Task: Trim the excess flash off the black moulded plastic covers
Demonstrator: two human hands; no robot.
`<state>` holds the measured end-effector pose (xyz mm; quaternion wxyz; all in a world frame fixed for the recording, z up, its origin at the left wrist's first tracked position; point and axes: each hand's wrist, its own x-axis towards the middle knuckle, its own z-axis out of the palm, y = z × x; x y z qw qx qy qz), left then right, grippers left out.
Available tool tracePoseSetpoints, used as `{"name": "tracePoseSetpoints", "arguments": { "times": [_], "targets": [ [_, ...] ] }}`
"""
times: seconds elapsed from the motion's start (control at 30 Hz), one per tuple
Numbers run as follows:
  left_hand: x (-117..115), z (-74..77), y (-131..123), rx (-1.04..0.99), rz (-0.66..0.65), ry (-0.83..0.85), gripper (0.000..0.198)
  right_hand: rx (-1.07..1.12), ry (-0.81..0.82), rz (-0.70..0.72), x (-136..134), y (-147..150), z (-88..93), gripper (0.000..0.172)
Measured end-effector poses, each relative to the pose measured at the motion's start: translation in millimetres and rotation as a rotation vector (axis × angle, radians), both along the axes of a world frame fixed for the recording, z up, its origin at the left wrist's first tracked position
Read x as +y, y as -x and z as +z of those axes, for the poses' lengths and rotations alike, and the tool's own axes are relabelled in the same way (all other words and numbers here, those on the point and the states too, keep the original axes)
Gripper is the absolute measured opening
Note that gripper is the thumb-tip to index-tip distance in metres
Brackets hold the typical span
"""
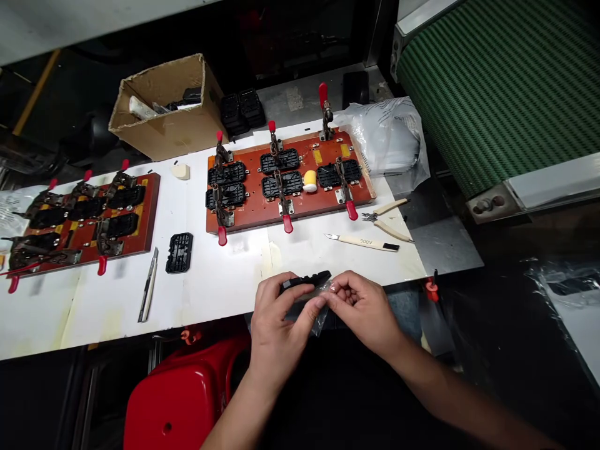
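Observation:
My left hand is closed around a black plastic part, held just over the front edge of the bench. Under that part hangs a small clear plastic bag, partly hidden by my fingers. The thumb and fingers of my right hand pinch the bag's edge, close to my left thumb tip. Beyond my hands lie a craft knife with a pale handle and a pair of side cutters. A black ribbed plastic part rests on the white bench top to the left.
A red-brown fixture board with red-handled toggle clamps carries several black parts; a second board stands left. Near it lies a utility knife. Behind are a cardboard box and a filled plastic bag. A red stool stands below.

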<state>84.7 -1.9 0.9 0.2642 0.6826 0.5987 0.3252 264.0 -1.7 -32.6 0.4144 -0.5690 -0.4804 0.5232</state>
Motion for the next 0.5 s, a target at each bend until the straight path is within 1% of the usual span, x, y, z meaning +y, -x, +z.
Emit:
{"name": "tracePoseSetpoints", "arguments": {
  "times": [0.07,0.13,0.2,0.3,0.4,0.5],
  "targets": [
    [0.6,-0.9,-1.1,-0.013,-0.019,0.045,0.014,-0.098,-0.093,0.051,-1.6,-1.6,0.8,0.004],
    [2.1,-1.0,-1.0,-0.042,-0.014,0.111,0.01,-0.1,-0.151,0.113,-2.1,-2.9,2.3,0.007],
    [4.2,-0.7,-0.3,-0.047,-0.006,0.149,0.009,-0.092,-0.153,0.166,-1.9,-2.9,3.7,0.012],
    [7.2,-0.3,0.5,-0.027,-0.042,0.134,0.01,-0.086,-0.062,0.168,-1.1,-1.0,4.9,0.013],
    [9.3,0.5,1.0,-0.027,-0.076,0.109,0.01,-0.075,0.047,0.09,0.8,-0.6,5.4,0.01],
    [11.8,1.2,4.2,-0.032,-0.017,0.106,0.01,-0.001,0.152,0.006,4.7,-6.5,6.1,0.014]
  ]
}}
